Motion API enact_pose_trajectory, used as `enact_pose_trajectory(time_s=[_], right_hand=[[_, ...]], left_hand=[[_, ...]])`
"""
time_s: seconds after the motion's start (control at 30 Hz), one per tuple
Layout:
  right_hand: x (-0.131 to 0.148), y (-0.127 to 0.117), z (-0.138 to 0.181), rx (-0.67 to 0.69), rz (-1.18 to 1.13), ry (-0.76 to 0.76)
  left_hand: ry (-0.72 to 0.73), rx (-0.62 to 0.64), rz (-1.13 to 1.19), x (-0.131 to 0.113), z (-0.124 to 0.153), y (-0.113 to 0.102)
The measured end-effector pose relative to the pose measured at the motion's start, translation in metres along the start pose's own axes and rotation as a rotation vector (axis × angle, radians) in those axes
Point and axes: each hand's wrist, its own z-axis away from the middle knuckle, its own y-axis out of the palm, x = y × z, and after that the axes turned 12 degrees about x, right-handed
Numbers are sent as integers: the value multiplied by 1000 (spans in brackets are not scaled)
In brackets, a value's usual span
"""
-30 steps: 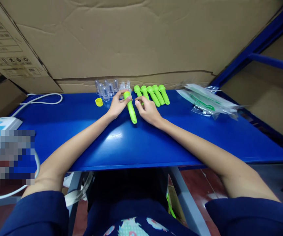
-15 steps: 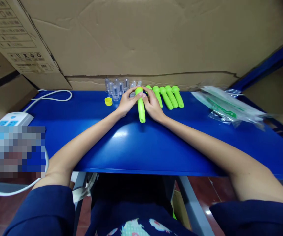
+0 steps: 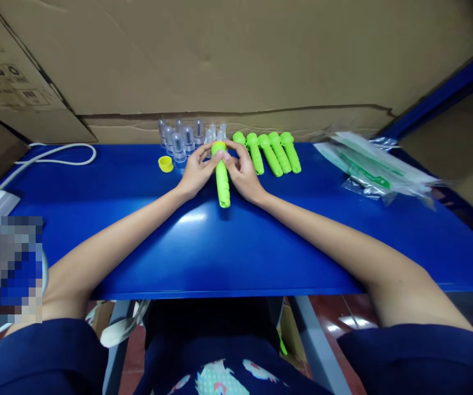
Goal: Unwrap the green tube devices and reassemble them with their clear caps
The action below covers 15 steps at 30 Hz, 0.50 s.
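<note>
Left hand [image 3: 198,171] and right hand [image 3: 243,173], fingers curled partly closed, grip 1 green handle [image 3: 223,187] by its yellow-topped end above the desk [image 3: 236,252], toward the rear edge, near 5 similar handles [image 3: 271,156].

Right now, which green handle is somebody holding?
The green handle between the left fingers and right fingers, with yellow at its top. The other five green handles lie in a row farther back, to its right.

Lime-green tubes [image 3: 223,189], yellow cap [image 3: 165,164], clear vials [image 3: 179,148], blue tabletop [image 3: 261,252], tan cardboard [image 3: 220,66], navy shirt [image 3: 232,351] with mint print [image 3: 215,378]
</note>
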Motion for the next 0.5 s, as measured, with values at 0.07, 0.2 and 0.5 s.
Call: enact_pose_trajectory(time_s=[0.07,0.2,0.5], right_hand=[[1,-1,1,40,-46,33],[2,-1,1,93,-135,57],[-9,0,-1,107,-119,68]], left_hand=[[-33,-17,-21,-1,2,1],[-63,-59,23,-7,5,5],[-168,-37,36,-12,6,4]])
